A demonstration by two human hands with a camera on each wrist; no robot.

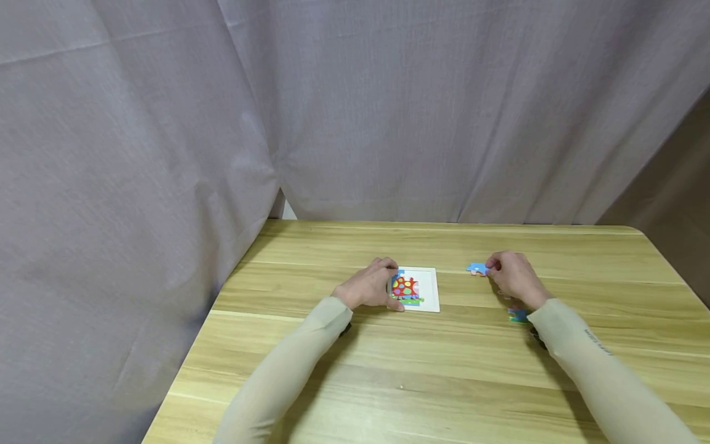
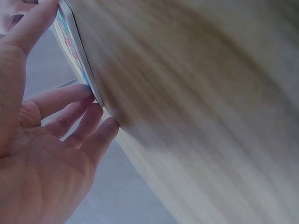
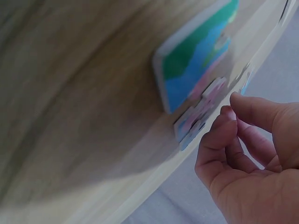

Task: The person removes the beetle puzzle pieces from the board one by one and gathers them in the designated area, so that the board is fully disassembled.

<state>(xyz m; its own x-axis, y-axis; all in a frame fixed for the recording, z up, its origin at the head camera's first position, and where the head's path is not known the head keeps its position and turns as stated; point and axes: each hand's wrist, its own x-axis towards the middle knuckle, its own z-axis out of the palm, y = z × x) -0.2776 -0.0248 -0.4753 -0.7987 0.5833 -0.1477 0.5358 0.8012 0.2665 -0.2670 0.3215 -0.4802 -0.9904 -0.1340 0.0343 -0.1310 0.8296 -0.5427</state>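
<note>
On the wood-grained table (image 1: 399, 376), a white puzzle tray (image 1: 430, 291) lies between the two hands, nearer the left. The left hand (image 1: 367, 287) grips its left side, thumb at the near edge and fingers at the far corner, covering part of the border. Joined pieces (image 1: 405, 288), red with coloured spots, fill the tray's left portion; their leftmost margin is hidden by that hand. In the left wrist view the tray appears almost edge-on, its upper end cut off, and its picture is unreadable.

The right hand (image 1: 517, 279) has bent fingers at a blue piece (image 1: 477, 269), overlapping its right end; whether they pinch it cannot be told. Beneath this hand lie pink-and-blue pieces (image 3: 201, 112), largely concealed from the head view, and a green-and-blue piece (image 1: 518, 316), partly blurred in the right wrist view. Lettering on the right sleeve (image 1: 599, 370) is illegible.
</note>
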